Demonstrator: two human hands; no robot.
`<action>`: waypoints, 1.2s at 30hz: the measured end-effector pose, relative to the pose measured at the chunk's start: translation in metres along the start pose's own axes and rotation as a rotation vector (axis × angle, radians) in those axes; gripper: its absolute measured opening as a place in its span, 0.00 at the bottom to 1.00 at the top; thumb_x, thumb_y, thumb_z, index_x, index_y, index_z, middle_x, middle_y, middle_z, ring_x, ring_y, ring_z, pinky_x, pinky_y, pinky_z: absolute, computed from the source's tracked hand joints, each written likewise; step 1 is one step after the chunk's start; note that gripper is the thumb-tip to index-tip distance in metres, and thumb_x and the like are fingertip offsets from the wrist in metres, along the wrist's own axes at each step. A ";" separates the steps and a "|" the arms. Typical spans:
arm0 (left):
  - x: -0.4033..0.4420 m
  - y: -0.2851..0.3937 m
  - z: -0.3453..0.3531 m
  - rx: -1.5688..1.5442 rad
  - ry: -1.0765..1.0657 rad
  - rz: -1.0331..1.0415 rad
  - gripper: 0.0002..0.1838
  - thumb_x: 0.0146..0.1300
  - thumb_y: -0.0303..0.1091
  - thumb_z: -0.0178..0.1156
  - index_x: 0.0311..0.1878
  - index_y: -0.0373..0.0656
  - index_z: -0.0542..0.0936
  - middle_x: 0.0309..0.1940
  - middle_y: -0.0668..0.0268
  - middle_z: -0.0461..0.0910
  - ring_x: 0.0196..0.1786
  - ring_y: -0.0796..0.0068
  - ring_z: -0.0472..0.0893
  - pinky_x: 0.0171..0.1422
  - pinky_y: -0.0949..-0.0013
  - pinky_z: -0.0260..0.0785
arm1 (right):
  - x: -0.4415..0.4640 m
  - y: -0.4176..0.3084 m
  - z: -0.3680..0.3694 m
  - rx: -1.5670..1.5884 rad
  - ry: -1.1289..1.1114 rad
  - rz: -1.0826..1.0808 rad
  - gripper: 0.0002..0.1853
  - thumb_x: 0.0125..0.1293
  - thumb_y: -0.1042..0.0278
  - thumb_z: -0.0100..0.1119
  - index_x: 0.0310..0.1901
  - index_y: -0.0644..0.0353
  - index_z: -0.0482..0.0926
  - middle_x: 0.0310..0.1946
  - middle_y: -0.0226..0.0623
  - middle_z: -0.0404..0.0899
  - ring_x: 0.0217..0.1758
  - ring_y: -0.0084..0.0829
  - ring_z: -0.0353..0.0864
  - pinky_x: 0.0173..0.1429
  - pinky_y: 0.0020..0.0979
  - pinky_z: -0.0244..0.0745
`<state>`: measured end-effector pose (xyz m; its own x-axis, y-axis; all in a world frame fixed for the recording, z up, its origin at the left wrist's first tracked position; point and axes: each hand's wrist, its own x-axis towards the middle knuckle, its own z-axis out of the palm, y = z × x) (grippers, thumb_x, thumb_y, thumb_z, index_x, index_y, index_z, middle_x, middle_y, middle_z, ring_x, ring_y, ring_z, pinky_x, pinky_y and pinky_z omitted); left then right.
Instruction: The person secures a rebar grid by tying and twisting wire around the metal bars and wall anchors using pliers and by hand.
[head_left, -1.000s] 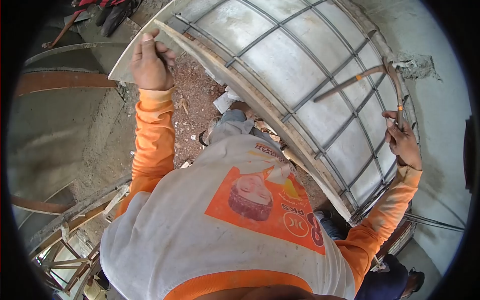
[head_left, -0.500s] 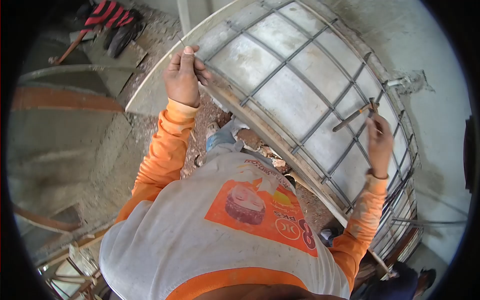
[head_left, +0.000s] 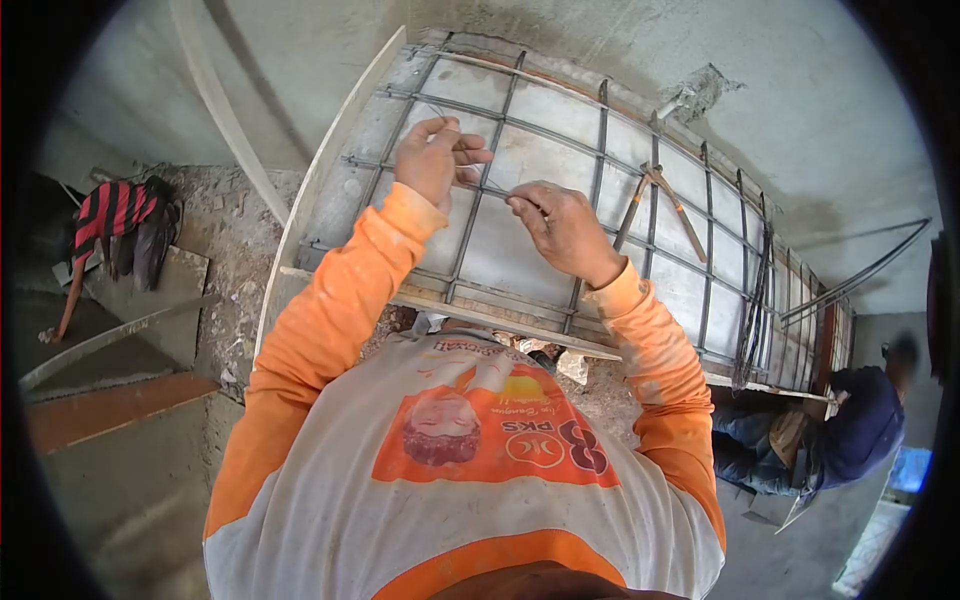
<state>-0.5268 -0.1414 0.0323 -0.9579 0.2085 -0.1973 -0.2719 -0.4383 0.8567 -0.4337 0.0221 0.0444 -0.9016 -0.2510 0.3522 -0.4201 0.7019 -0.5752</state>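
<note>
My left hand (head_left: 432, 165) is closed in a pinch on a thin tie wire (head_left: 490, 187), above the grid of steel bars (head_left: 601, 135). Part of the wire pokes up past the thumb. My right hand (head_left: 568, 232) is closed too, thumb and forefinger pinching the wire near a bar crossing. To the right of that hand, pincers (head_left: 688, 232) with orange-and-dark handles rest on the bars, jaws toward the wall and handles spread. Pale panels (head_left: 540, 160) lie beneath the grid.
A curved board (head_left: 325, 165) edges the formwork on the left. Loose bars (head_left: 860, 275) stick out at the right. One person in a striped shirt (head_left: 118, 215) bends at the far left; another in dark clothes (head_left: 860, 425) is at the right. A pipe stub (head_left: 675, 103) protrudes from the wall.
My right hand has let go of the pincers, which now lie on the bars, and has moved left to the wire. My left hand has moved over the grid. The view has turned.
</note>
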 end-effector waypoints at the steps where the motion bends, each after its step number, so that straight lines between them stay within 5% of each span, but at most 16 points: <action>1: 0.007 -0.009 0.005 0.007 -0.028 -0.026 0.13 0.68 0.34 0.51 0.50 0.37 0.67 0.32 0.59 0.77 0.31 0.69 0.80 0.26 0.74 0.70 | -0.002 0.006 -0.002 -0.053 0.008 0.018 0.07 0.63 0.72 0.54 0.37 0.66 0.78 0.32 0.46 0.79 0.34 0.47 0.78 0.41 0.38 0.73; 7: 0.038 -0.047 0.048 0.230 -0.165 -0.135 0.09 0.67 0.28 0.43 0.49 0.38 0.64 0.38 0.54 0.81 0.39 0.69 0.82 0.36 0.72 0.71 | 0.010 0.027 -0.003 -0.557 0.160 0.068 0.05 0.59 0.72 0.56 0.32 0.65 0.78 0.28 0.43 0.77 0.32 0.47 0.76 0.44 0.42 0.70; 12: 0.103 -0.057 0.055 0.359 -0.210 -0.212 0.09 0.67 0.32 0.46 0.46 0.37 0.68 0.36 0.59 0.82 0.39 0.72 0.82 0.36 0.72 0.71 | 0.041 0.084 -0.008 -0.482 0.225 0.096 0.05 0.59 0.72 0.57 0.33 0.64 0.78 0.29 0.44 0.78 0.34 0.47 0.77 0.41 0.42 0.71; 14: 0.149 -0.089 0.037 0.723 -0.319 0.236 0.09 0.65 0.33 0.49 0.41 0.37 0.73 0.35 0.59 0.82 0.36 0.68 0.82 0.35 0.69 0.71 | 0.052 0.118 -0.016 -0.476 0.218 0.128 0.05 0.59 0.72 0.57 0.34 0.64 0.78 0.30 0.45 0.79 0.36 0.48 0.78 0.40 0.41 0.72; 17: 0.147 -0.064 0.032 1.125 -0.238 0.490 0.08 0.63 0.34 0.52 0.37 0.41 0.76 0.35 0.61 0.81 0.38 0.64 0.80 0.41 0.63 0.69 | 0.076 0.160 -0.038 -0.196 0.027 0.458 0.09 0.62 0.70 0.51 0.38 0.63 0.81 0.32 0.51 0.80 0.39 0.51 0.79 0.46 0.40 0.73; 20: 0.150 -0.059 0.023 1.418 -0.143 0.594 0.08 0.58 0.38 0.56 0.34 0.46 0.78 0.34 0.65 0.80 0.44 0.62 0.76 0.51 0.54 0.60 | 0.093 0.203 -0.033 -0.097 0.033 0.398 0.10 0.62 0.69 0.52 0.39 0.61 0.81 0.33 0.53 0.79 0.39 0.51 0.79 0.46 0.40 0.73; 30: 0.159 -0.041 0.034 1.678 -0.305 0.324 0.14 0.58 0.47 0.53 0.32 0.48 0.80 0.33 0.66 0.82 0.42 0.63 0.76 0.54 0.56 0.54 | 0.111 0.227 -0.014 0.084 -0.013 0.483 0.10 0.61 0.70 0.53 0.40 0.64 0.81 0.35 0.52 0.80 0.41 0.49 0.80 0.47 0.37 0.72; 32: 0.159 -0.032 0.043 1.723 -0.347 0.095 0.19 0.58 0.52 0.52 0.32 0.47 0.81 0.32 0.63 0.82 0.41 0.62 0.77 0.55 0.56 0.54 | 0.106 0.228 -0.014 0.116 -0.009 0.494 0.10 0.62 0.69 0.53 0.40 0.65 0.81 0.36 0.53 0.80 0.41 0.48 0.80 0.47 0.36 0.72; 36: 0.164 -0.042 0.042 1.740 -0.279 0.123 0.21 0.58 0.54 0.52 0.33 0.46 0.81 0.32 0.62 0.82 0.41 0.62 0.78 0.56 0.56 0.53 | 0.115 0.225 0.001 0.003 0.088 0.448 0.10 0.63 0.68 0.52 0.38 0.63 0.81 0.36 0.53 0.80 0.42 0.49 0.79 0.48 0.39 0.73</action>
<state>-0.6687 -0.0517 -0.0164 -0.8702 0.4596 -0.1777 0.3760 0.8525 0.3632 -0.6319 0.1503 -0.0452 -0.9824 0.1346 0.1293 0.0090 0.7262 -0.6874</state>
